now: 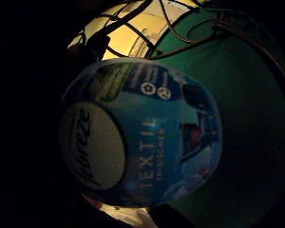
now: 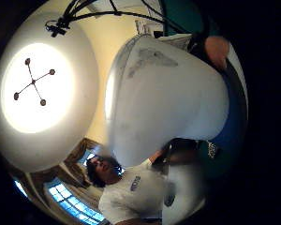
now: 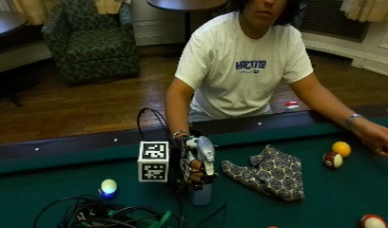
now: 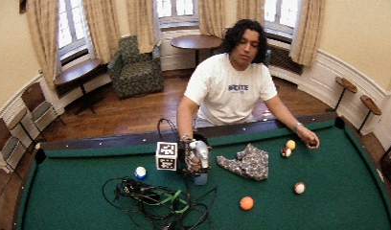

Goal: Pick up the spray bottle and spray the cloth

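My gloved right hand grips the spray bottle by its neck, upright just over the green felt, a finger curled across the front. Its white head fills the thumb side palm view. Its blue labelled body fills the little finger side palm view. The patterned cloth lies crumpled on the felt, a short way to the bottle's right in the outside view, untouched. The bottle's nozzle points toward the cloth.
A pile of black cables lies on the felt near the front left. A white-and-blue ball sits left of the hand. More balls lie beyond the cloth, near the person's bare hand resting by the rail.
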Available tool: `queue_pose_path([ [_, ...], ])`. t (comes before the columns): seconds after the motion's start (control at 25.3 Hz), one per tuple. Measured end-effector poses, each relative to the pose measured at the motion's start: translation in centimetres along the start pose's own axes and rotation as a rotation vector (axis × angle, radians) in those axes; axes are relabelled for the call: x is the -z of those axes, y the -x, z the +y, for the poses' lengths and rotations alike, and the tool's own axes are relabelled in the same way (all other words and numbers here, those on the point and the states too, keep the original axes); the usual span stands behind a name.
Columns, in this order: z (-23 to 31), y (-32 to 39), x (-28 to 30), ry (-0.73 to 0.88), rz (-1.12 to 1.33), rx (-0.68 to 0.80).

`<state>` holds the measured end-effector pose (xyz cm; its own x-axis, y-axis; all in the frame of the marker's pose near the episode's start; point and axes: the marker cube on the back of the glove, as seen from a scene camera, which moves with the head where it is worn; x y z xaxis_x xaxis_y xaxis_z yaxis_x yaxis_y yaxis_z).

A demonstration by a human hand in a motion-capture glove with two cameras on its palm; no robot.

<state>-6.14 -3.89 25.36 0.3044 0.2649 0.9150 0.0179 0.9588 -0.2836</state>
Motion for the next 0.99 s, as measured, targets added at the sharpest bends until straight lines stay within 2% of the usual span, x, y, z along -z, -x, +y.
queue_pose_path([
  [0.99,-2.0,0.1,-4.1,-0.056,-0.082,-0.034],
])
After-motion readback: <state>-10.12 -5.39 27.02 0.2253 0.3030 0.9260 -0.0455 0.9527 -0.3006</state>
